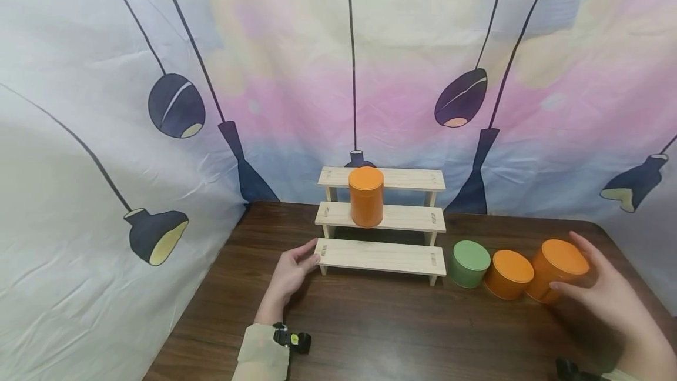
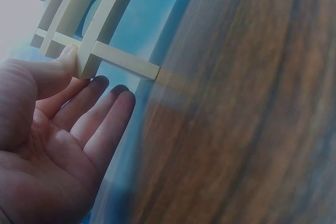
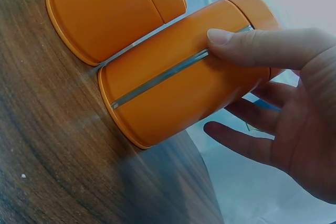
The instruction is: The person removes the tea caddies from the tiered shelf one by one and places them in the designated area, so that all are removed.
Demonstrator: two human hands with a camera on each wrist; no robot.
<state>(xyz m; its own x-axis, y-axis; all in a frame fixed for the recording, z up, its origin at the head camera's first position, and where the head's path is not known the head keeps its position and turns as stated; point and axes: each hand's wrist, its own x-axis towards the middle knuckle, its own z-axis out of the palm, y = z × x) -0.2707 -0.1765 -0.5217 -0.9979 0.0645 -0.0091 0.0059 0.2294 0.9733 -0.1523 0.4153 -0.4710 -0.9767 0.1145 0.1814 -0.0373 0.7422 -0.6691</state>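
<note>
A three-step wooden display stand (image 1: 381,255) rises at the back of the table, with a tall orange canister (image 1: 367,197) upright on its middle step. My left hand (image 1: 292,270) pinches the left end of the lowest step; in the left wrist view the thumb lies against the board (image 2: 89,59) and the other fingers stretch out beneath. On the right, my right hand (image 1: 608,290) grips another tall orange canister (image 1: 550,278) between thumb and fingers. In the right wrist view this canister (image 3: 173,85) shows a silver seam, and its base is at the tabletop.
Between the stand and the gripped canister, a short green canister (image 1: 469,264) and a short orange canister (image 1: 509,275) stand in a row. The dark wooden table (image 1: 381,328) ends at a cloth backdrop (image 1: 296,75) printed with hanging lamps, which also rises along both sides.
</note>
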